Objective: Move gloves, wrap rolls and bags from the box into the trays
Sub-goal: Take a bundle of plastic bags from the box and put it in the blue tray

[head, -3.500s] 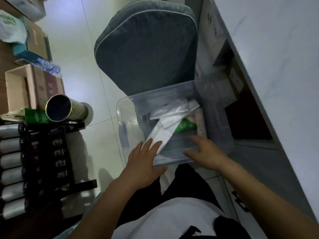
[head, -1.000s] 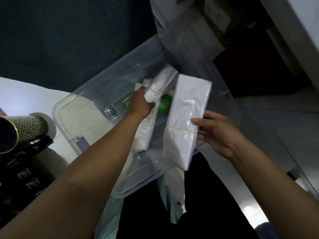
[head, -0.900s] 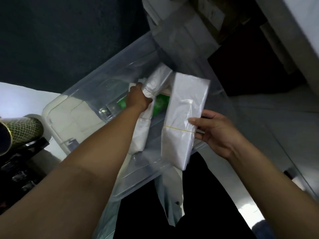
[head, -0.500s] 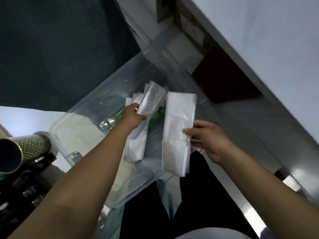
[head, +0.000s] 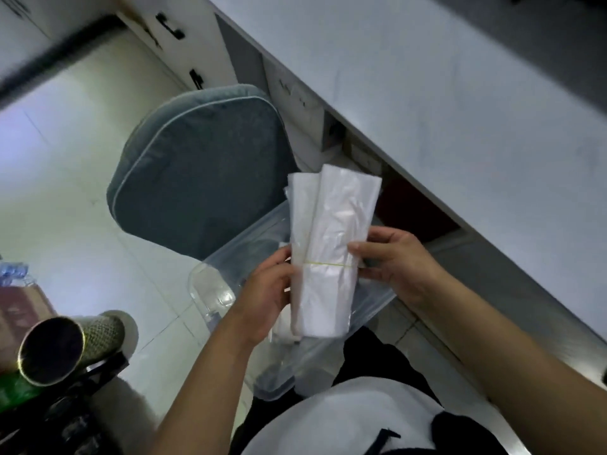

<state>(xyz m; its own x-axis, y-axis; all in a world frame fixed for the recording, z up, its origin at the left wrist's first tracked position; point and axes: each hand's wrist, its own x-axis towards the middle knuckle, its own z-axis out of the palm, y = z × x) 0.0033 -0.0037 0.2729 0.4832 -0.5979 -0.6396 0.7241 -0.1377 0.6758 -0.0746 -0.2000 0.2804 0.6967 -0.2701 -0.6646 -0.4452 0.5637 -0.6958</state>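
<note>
Two flat bundles of white plastic bags are pressed together side by side above the clear plastic box; a yellow rubber band runs across them. My left hand grips the left bundle from the left. My right hand pinches the right bundle at the band. The box stands on the floor in front of my knees, and the bundles hide most of its inside. No trays are in view.
A grey cushioned chair stands behind the box. A white counter runs along the right. At the lower left a gold-rimmed tube lies on a dark rack. Pale floor tiles lie to the left.
Both hands have lifted the two bundles up out of the box and brought them together. My head has tilted up, so the chair and counter show.
</note>
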